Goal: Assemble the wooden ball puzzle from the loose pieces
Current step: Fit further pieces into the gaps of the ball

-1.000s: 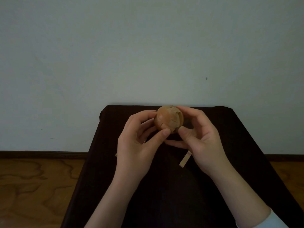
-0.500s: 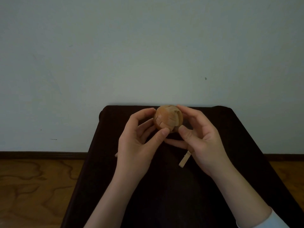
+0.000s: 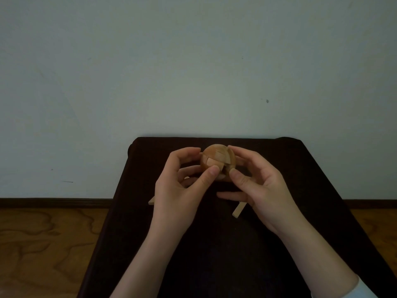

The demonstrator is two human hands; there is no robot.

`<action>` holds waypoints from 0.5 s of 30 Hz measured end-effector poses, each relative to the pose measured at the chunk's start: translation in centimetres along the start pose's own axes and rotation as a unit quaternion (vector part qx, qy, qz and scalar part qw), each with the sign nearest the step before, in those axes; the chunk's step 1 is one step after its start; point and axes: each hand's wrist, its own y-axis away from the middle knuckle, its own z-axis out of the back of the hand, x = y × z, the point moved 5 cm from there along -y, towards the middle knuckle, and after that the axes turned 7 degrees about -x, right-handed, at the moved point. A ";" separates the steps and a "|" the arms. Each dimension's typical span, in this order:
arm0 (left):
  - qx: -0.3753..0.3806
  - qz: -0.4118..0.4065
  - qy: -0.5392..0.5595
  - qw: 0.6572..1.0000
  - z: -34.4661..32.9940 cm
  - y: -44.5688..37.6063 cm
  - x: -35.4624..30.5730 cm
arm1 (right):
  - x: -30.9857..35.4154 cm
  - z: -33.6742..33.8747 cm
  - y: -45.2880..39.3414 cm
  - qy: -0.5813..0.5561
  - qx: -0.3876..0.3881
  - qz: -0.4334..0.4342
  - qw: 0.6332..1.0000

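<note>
A round wooden ball puzzle (image 3: 217, 158), made of interlocked brown pieces with a narrow gap near its lower right, is held above the dark table (image 3: 300, 168). My left hand (image 3: 180, 190) grips its left side between thumb and curled fingers. My right hand (image 3: 257, 188) grips its right side, thumb at the front, index finger over the top. A loose pale wooden stick (image 3: 238, 211) lies on the table under my right hand. Another loose piece's end (image 3: 151, 201) pokes out from behind my left hand.
The dark table's far edge meets a pale wall (image 3: 193, 72). Wooden floor (image 3: 47, 250) shows on both sides of the table, with a dark baseboard along the wall.
The ball has turned slightly in my hands, and both thumbs have shifted closer together at its front lower side. The loose pieces on the table have not moved.
</note>
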 end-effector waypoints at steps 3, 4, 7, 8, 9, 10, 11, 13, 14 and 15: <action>-0.004 0.007 -0.001 1.000 0.1 0.0 0.1 | 0.0 0.0 0.0 0.000 0.001 -0.009 1.000; -0.005 0.008 -0.001 1.000 0.2 0.0 0.2 | 0.0 0.0 0.1 0.000 0.001 -0.009 1.000; -0.007 0.017 0.005 1.000 0.4 -0.1 0.4 | 0.1 -0.1 0.2 0.013 -0.002 -0.003 1.000; -0.009 0.021 0.007 1.000 0.4 -0.1 0.4 | 0.1 -0.2 0.2 0.020 -0.006 0.000 1.000; -0.010 0.024 0.008 1.000 0.5 -0.1 0.5 | 0.1 -0.2 0.2 0.027 -0.011 0.002 1.000; -0.009 0.025 0.007 1.000 0.5 -0.1 0.5 | 0.2 -0.3 0.3 0.033 -0.017 0.003 0.999; -0.007 0.025 0.005 1.000 0.5 -0.1 0.5 | 0.2 -0.4 0.3 0.036 -0.021 0.004 0.999; -0.005 0.018 -0.002 1.000 0.6 -0.1 0.3 | 0.3 -0.5 0.3 0.035 -0.028 0.003 0.999; -0.006 0.014 -0.004 1.000 0.6 -0.2 0.2 | 0.4 -0.5 0.4 0.031 -0.031 0.002 0.999; -0.007 0.011 -0.005 1.000 0.6 -0.1 0.1 | 0.5 -0.5 0.4 0.027 -0.034 0.001 0.999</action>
